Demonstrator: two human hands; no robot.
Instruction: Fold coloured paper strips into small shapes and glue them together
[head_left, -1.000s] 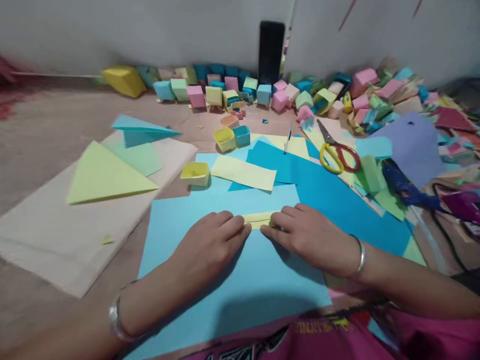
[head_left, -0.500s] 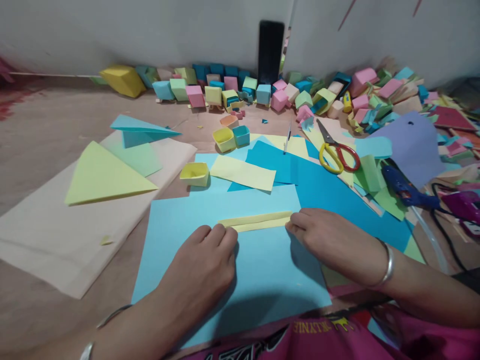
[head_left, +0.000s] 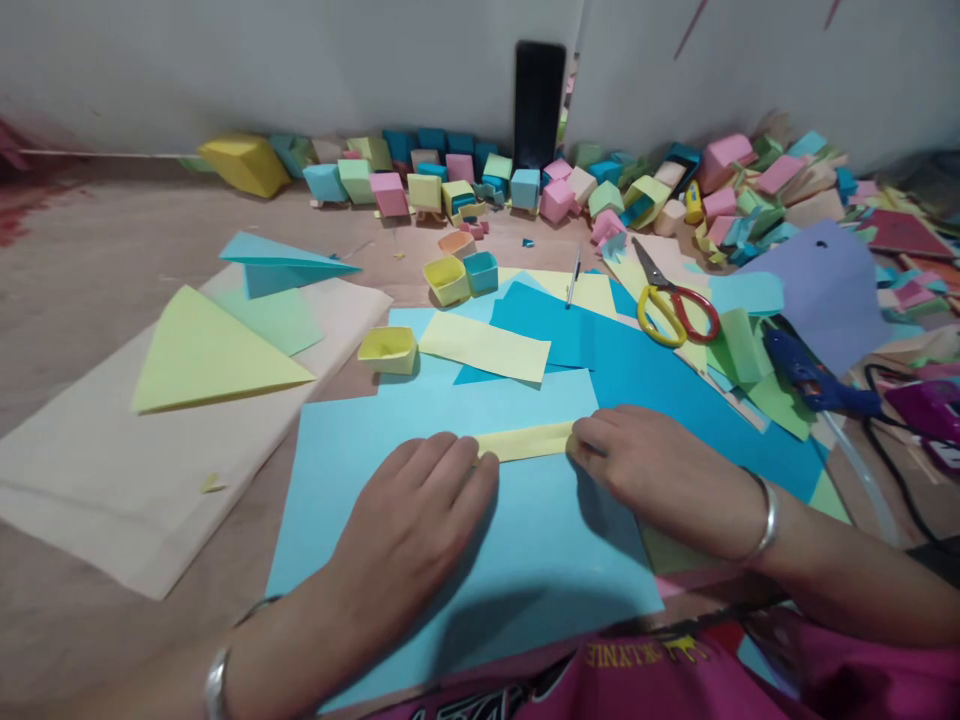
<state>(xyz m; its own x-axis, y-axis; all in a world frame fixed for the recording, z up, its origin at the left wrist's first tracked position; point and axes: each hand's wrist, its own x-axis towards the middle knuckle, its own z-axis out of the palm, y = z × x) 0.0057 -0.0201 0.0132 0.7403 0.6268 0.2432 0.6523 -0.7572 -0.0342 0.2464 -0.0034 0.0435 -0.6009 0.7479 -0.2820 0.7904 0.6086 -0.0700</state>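
Observation:
A narrow folded yellow paper strip (head_left: pixel 525 441) lies on a large light blue sheet (head_left: pixel 517 560) in front of me. My left hand (head_left: pixel 427 500) rests flat with its fingers stretched over the strip's left end. At the strip's right end, my right hand (head_left: pixel 652 470) has its fingers curled and pinched on the paper. Only the middle of the strip shows between the two hands. Each wrist wears a silver bangle.
A wider yellow strip (head_left: pixel 484 347) and a small yellow paper box (head_left: pixel 388 349) lie just beyond. Yellow and red scissors (head_left: pixel 675 305) and a blue glue gun (head_left: pixel 806 372) lie at the right. Several paper cubes (head_left: pixel 525 187) line the wall. A beige sheet (head_left: pixel 150 470) holds folded triangles.
The hands slid apart along the strip, then my left hand moved back to the right over its left end. The right hand stays at the right end.

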